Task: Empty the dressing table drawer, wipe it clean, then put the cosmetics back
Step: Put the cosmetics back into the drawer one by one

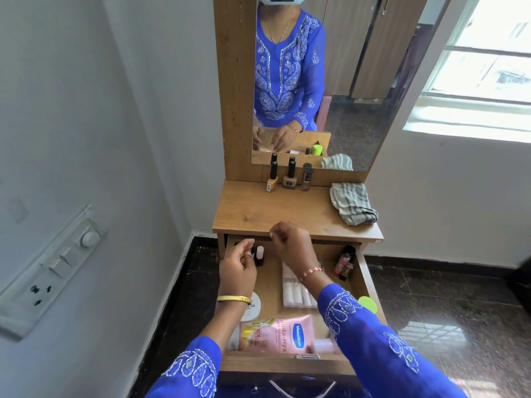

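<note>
The wooden drawer (370, 285) of the dressing table stands pulled out below me. My left hand (238, 268) reaches into its back left corner; its fingers curl on a small dark bottle (253, 252) beside a white-capped bottle (260, 253). My right hand (291, 244) hovers over the drawer's back edge with thumb and fingers curled together, and nothing shows in it. Inside lie a clear box of white tubes (296, 293), a pink Vaseline tube (290, 334), a round white jar (254, 310), a green cap (368, 304) and reddish lip tubes (343, 262).
Three nail polish bottles (290, 176) stand at the back of the table top (287, 209), under the mirror (344, 81). A striped grey cloth (353, 206) lies at the top's right end. A switch panel (57, 262) is on the left wall. A window is at the right.
</note>
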The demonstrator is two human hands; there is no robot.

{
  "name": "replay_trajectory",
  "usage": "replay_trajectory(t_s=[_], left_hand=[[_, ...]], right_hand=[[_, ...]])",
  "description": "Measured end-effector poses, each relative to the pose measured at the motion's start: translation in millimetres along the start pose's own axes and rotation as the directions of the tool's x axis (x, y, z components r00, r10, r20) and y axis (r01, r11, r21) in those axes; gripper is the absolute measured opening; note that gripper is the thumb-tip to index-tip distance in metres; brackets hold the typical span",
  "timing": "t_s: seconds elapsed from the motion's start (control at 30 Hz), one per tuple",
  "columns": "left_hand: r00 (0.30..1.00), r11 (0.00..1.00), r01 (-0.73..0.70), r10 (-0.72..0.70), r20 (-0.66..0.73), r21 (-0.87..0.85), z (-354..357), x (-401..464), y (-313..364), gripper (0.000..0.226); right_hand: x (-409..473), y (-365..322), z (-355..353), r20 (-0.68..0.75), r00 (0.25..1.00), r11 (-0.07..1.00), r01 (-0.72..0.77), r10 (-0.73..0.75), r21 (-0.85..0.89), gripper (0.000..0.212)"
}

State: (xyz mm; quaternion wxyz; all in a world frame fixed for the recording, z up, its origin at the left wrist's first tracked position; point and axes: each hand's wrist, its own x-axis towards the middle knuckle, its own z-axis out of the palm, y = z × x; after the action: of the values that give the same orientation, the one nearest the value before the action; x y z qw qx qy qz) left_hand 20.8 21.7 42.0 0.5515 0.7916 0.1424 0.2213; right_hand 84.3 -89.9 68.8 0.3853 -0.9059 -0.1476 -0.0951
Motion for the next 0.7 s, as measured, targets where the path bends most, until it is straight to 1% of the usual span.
replay_trajectory(t_s=[0.13, 0.23, 0.3, 0.37, 0.43, 0.5, 0.6, 0.7], left_hand=[[1.0, 1.0, -0.027, 0.027, 0.001, -0.012, 12.8, 26.7, 26.8, 0.031], [0.997, 0.997, -0.073, 0.073, 0.004, -0.01, 20.8, 47.8, 48.8, 0.031], [0.994, 0.994, -0.109, 0.109, 0.012, -0.001, 26.1, 60.0, 61.2, 0.031], [0.988, 0.988, -0.152, 0.151, 0.035, 0.026, 30.9, 69.8, 71.4, 0.03], [0.982, 0.983, -0.18, 0.177, 0.068, 0.039, 35.6, 78.3, 79.9, 0.03], [0.979, 0.98, -0.19, 0.185, 0.091, 0.054, 39.8, 85.1, 85.9, 0.031], [0.975, 0.977, -0.195, 0.184, 0.122, 0.089, 45.3, 93.6, 91.1, 0.031], [0.973, 0.977, -0.186, 0.169, 0.157, 0.103, 49.6, 97.8, 92.1, 0.031]], right_hand=[[34.0, -3.5, -29.3, -0.121, 0.993, 0.999, 0.005, -0.009, -0.035, 0.01], [65.4, 0.8, -48.7, -0.144, 0.989, 0.994, -0.039, 0.024, -0.099, 0.016], [86.5, 6.6, -57.9, -0.122, 0.99, 0.983, -0.085, 0.066, -0.16, 0.023], [105.3, 12.1, -65.3, -0.066, 0.991, 0.961, -0.127, 0.114, -0.246, 0.028], [119.2, 18.0, -71.6, 0.005, 0.988, 0.933, -0.144, 0.154, -0.33, 0.039], [128.1, 24.2, -75.7, 0.07, 0.981, 0.916, -0.141, 0.18, -0.375, 0.051], [132.5, 31.8, -75.6, 0.122, 0.976, 0.905, -0.117, 0.182, -0.41, 0.053], [130.4, 35.8, -72.4, 0.08, 0.983, 0.922, -0.123, 0.163, -0.366, 0.049]])
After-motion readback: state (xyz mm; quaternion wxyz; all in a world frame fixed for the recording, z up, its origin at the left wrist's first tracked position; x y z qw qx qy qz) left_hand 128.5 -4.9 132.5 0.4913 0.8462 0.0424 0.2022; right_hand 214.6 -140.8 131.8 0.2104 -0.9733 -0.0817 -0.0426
